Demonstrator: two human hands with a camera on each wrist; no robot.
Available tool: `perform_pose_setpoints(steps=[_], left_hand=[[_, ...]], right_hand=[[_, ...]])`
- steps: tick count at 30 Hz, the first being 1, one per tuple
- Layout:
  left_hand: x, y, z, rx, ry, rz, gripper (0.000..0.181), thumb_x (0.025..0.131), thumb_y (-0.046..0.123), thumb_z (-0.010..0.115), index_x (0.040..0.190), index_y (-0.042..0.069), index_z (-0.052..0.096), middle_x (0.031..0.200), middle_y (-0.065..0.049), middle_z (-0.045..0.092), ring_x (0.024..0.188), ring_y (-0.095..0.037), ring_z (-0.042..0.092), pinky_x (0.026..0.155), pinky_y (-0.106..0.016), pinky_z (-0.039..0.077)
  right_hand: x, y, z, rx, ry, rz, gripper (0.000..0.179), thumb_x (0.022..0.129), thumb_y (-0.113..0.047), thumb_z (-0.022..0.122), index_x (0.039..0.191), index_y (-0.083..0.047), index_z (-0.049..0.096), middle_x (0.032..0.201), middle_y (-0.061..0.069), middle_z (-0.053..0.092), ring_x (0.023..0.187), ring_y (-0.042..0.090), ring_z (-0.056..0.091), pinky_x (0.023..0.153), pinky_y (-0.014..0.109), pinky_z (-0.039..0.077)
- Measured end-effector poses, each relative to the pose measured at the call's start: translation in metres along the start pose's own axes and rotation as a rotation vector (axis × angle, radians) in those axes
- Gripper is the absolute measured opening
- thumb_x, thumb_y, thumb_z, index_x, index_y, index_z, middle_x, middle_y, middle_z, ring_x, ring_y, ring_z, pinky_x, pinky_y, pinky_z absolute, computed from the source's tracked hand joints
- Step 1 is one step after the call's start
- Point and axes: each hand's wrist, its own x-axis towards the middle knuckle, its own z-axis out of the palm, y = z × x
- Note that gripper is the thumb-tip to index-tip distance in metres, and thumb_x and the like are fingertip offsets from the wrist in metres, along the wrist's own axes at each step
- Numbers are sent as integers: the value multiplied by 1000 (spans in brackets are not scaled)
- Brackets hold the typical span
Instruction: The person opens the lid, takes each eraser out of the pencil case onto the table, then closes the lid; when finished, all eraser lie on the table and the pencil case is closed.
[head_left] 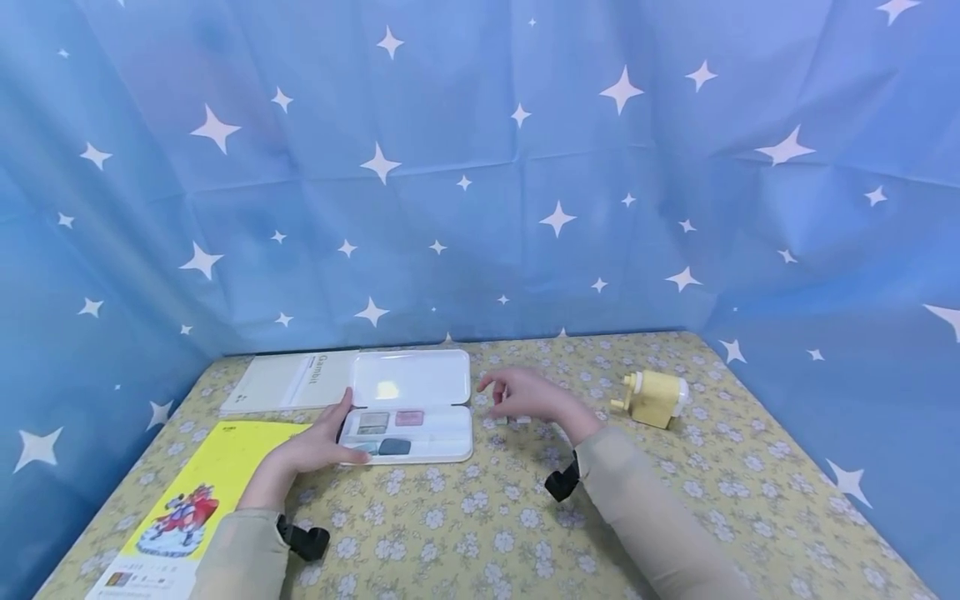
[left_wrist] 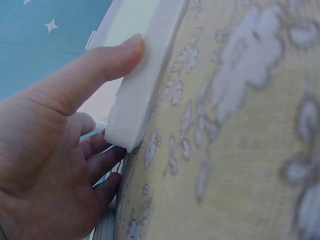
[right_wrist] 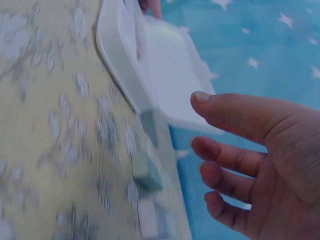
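A white pencil case [head_left: 448, 450] lies with its lid [head_left: 411, 377] folded back; several eraser-like blocks, among them a pink one [head_left: 409, 418] and a dark grey one [head_left: 394, 447], are inside. My left hand [head_left: 311, 446] holds the case's left end. In the left wrist view its thumb [left_wrist: 112, 60] lies over the white rim while the fingers reach behind and under the end. To the right of the case, my right hand [head_left: 528, 395] hovers above small blocks, including a pale green one [right_wrist: 146, 172] and a whitish one [right_wrist: 154, 219]. Its thumb and fingers are apart, holding nothing.
A yellow pencil sharpener [head_left: 654, 398] with a crank stands at the right. Behind my left hand lies a pale notebook [head_left: 288, 382]; a yellow booklet [head_left: 217, 475] is partly under my left forearm. A star-patterned blue curtain [head_left: 480, 167] hangs behind the flowered tablecloth [head_left: 465, 533].
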Motion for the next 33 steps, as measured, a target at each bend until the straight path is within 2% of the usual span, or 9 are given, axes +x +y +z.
perform_pose_setpoints(steps=[4,9,12,16,23,27,33], left_hand=[[1,-1,0,2,5,-9,124,74,39,82,156,13,-8,158,-22,4,140,-45,12,107,-64,17],[1,1,0,6,10,-19,124,74,39,82,156,14,-8,158,-22,4,140,-45,12,107,-64,17],[1,1,1,7,10,-23,124,74,40,82,156,14,-7,158,-21,5,141,-44,12,108,-63,17],[1,1,1,8,6,-14,124,74,39,82,156,13,-7,158,-21,6,140,-43,15,108,-62,18],[0,1,0,10,4,-6,122,75,38,81,155,11,-7,157,-22,7,139,-43,17,107,-62,19],[0,1,0,10,2,-10,122,75,39,81,155,10,-7,157,-23,7,139,-43,16,108,-62,18],[1,0,1,17,8,-13,123,74,42,81,156,13,-6,158,-21,7,140,-43,15,107,-64,18]], right_hand=[[17,-11,6,-18,-58,-50,37,90,-12,69,126,-12,62,87,2,62,63,25,56,55,37,46],[38,-20,14,-91,-117,-91,36,90,-13,69,125,-15,63,92,-3,62,76,16,58,64,34,47],[48,-25,19,-111,-146,-99,37,90,-13,69,126,-16,63,95,-1,62,78,15,57,65,32,46],[58,-33,24,-141,-173,-108,39,90,-12,70,128,-17,63,101,3,62,74,15,56,64,31,45],[75,-42,34,-209,-205,-189,43,89,-9,70,130,-18,63,101,4,60,65,12,47,63,26,41],[81,-45,42,-227,-226,-186,46,88,-7,71,131,-19,62,100,2,61,69,11,46,65,25,40],[90,-50,48,-343,-243,-186,49,86,-9,73,132,-24,62,93,-2,60,73,11,44,67,25,38]])
